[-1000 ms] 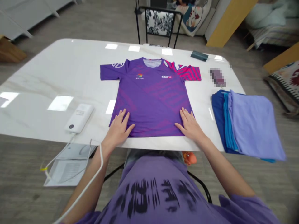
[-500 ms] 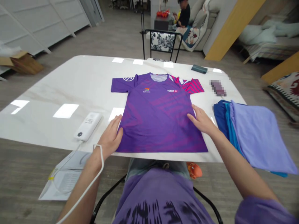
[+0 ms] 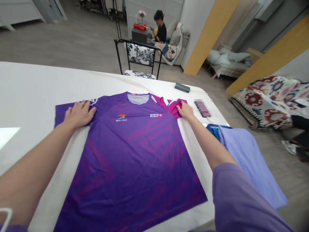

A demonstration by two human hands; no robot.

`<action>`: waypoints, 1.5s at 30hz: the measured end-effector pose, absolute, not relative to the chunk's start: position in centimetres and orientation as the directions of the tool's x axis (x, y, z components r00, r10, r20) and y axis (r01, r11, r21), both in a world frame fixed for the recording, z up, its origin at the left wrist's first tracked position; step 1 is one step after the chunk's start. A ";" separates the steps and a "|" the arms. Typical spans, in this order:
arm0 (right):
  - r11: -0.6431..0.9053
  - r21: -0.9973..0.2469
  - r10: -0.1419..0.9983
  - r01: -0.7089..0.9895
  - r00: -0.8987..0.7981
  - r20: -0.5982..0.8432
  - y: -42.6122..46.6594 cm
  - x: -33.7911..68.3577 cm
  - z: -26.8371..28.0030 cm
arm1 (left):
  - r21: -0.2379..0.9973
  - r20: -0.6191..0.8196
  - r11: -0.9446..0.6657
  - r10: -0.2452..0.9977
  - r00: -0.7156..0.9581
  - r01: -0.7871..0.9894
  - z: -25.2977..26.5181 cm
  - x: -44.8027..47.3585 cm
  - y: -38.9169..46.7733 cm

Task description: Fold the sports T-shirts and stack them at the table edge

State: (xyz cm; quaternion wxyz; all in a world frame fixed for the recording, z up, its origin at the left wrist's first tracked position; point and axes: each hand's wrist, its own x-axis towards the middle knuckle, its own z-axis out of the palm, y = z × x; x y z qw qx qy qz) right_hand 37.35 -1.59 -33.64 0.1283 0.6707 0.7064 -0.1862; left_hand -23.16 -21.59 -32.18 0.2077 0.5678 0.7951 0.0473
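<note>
A purple T-shirt [image 3: 135, 161] lies spread front side up, its collar toward the far edge of the white table [image 3: 31, 87]. My left hand [image 3: 79, 115] rests on the left sleeve, palm down with the fingers spread. On the right, my right hand [image 3: 185, 110] touches the pink-striped sleeve; its fingers lie over the fabric and look uncurled. Neither hand lifts the cloth. The lower left part of the shirt runs out of the picture.
Folded lavender and blue clothes [image 3: 248, 158] lie at the table's right side. A blurred-out phone [image 3: 202, 108] and a dark green case [image 3: 182, 87] sit near the far right corner. Beyond stand a chair [image 3: 141, 54] and a seated person [image 3: 160, 29].
Both hands have moved from the shirt's lower sides up to its sleeves. The view has come closer and swung right, so the white power bank is out of sight.
</note>
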 end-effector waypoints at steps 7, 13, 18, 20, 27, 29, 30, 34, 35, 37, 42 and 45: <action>0.014 0.008 0.945 1.000 -0.010 -0.326 -5.2 36.3 -29.9 | 0.282 -0.211 0.401 0.912 -0.352 0.871 -28.4 -20.9 -23.1; 0.377 -0.222 0.865 0.899 -0.428 -0.262 -11.4 26.0 -24.0 | 0.291 -0.208 0.386 0.919 -0.336 0.875 -18.3 -13.2 -35.9; 0.537 -0.533 0.586 0.654 -0.743 -0.323 -17.2 11.6 -19.9 | 0.377 -0.310 0.599 0.800 -0.513 0.707 -11.0 -6.9 -50.0; 0.544 -0.571 0.515 0.615 -0.782 -0.352 -18.7 5.5 -19.3 | 0.300 -0.337 0.679 0.732 -0.592 0.670 -9.4 -5.5 -54.1; 0.574 -0.460 0.521 0.677 -0.735 -0.433 -19.9 -14.1 -21.7 | 0.097 -0.392 0.802 0.575 -0.718 0.589 -7.6 -5.4 -59.8; 0.557 -0.402 0.567 0.727 -0.687 -0.455 -20.0 -18.0 -22.9 | 0.098 -0.406 0.796 0.580 -0.706 0.598 -7.5 -5.7 -60.0; 0.546 -0.384 0.576 0.745 -0.666 -0.474 -20.1 -19.5 -23.6 | 0.114 -0.409 0.788 0.592 -0.694 0.605 -7.5 -5.8 -60.1; 0.490 -0.402 0.540 0.774 -0.631 -0.557 -20.2 -22.5 -26.4 | 0.252 -0.409 0.743 0.662 -0.628 0.620 -8.2 -6.2 -60.2; 0.466 -0.429 0.533 0.774 -0.633 -0.562 -20.1 -22.7 -27.0 | 0.301 -0.402 0.732 0.678 -0.615 0.611 -8.5 -6.3 -60.1; 0.394 -0.505 0.536 0.768 -0.638 -0.552 -19.9 -22.8 -28.2 | 0.418 -0.377 0.708 0.705 -0.601 0.569 -9.0 -6.2 -60.0; 0.151 -0.711 0.603 0.687 -0.634 -0.485 -17.2 -20.8 -29.1 | 0.659 -0.299 0.651 0.686 -0.663 0.377 -8.8 -4.9 -58.4; 0.036 -0.781 0.672 0.624 -0.593 -0.443 -13.2 -17.0 -27.9 | 0.748 -0.254 0.581 0.697 -0.671 0.320 -7.7 -3.6 -56.3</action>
